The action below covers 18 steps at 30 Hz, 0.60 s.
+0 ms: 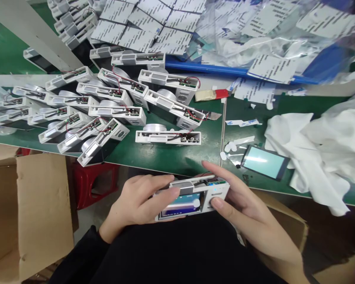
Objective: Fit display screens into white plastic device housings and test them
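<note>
Between my two hands, just off the bench's front edge, is a white digital camera (214, 199) with its screen lit and its top open on a circuit board. My left hand (144, 199) grips its left end, fingers over the top edge and silver part. Its right end is held by my right hand (239, 201), the thumb by the buttons on the back and the index finger behind the top. Beyond the bench edge lies another open-topped camera (168, 137) with a silver lens ring. Palms and the camera's front are hidden.
Several open-topped cameras (115, 112) crowd the left of the green bench (121, 152). Labelled white sheets (148, 23) lie at the back. A brush (211, 94), a loose screen panel (264, 162) and white cloth (307, 146) are to the right. A red stool (91, 185) and cardboard box (44, 213) stand below.
</note>
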Available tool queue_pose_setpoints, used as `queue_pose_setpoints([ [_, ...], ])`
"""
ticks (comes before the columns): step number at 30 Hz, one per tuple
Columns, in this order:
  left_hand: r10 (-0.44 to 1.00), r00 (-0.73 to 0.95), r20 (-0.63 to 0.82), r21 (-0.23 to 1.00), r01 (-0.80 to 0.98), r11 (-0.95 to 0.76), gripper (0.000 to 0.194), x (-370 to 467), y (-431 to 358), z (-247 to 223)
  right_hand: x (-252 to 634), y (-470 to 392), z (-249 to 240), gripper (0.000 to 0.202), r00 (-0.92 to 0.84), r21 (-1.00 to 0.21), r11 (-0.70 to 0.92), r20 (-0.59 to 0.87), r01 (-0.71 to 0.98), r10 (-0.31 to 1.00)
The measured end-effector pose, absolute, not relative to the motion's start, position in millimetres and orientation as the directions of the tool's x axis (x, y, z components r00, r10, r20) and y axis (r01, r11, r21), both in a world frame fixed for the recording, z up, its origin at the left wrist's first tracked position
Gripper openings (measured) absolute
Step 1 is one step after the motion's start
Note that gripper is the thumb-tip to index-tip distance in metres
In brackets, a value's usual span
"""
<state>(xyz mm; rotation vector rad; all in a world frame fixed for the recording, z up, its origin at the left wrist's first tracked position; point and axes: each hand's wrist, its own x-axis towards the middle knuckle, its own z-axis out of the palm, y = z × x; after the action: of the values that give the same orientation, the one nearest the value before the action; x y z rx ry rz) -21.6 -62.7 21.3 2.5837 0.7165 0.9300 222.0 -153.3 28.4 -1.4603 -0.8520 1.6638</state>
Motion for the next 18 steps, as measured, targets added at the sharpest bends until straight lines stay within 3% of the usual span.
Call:
queue_pose_setpoints([
  [4,0.519,0.647,0.558,0.38,0.356,-0.853,0.031,-21,-65,25,212,-151,30,0.037,0.008,-0.881,-0.444,-0.451,-0.164,0.892],
  [8,0.533,0.653,0.539,0.377,0.378,-0.845,0.042,-18,-60,23,213,-149,19,0.035,0.004,-0.934,-0.33,-0.333,-0.138,0.943],
  [13,0.532,0.637,0.557,0.385,0.37,-0.846,0.044,-17,-55,19,212,-150,29,0.053,-0.028,-0.9,-0.399,-0.401,-0.177,0.916],
  [18,0.592,0.613,0.524,0.399,0.437,-0.806,0.039,-19,-69,25,210,-150,38,0.051,-0.029,-0.839,-0.447,-0.461,-0.31,0.887],
])
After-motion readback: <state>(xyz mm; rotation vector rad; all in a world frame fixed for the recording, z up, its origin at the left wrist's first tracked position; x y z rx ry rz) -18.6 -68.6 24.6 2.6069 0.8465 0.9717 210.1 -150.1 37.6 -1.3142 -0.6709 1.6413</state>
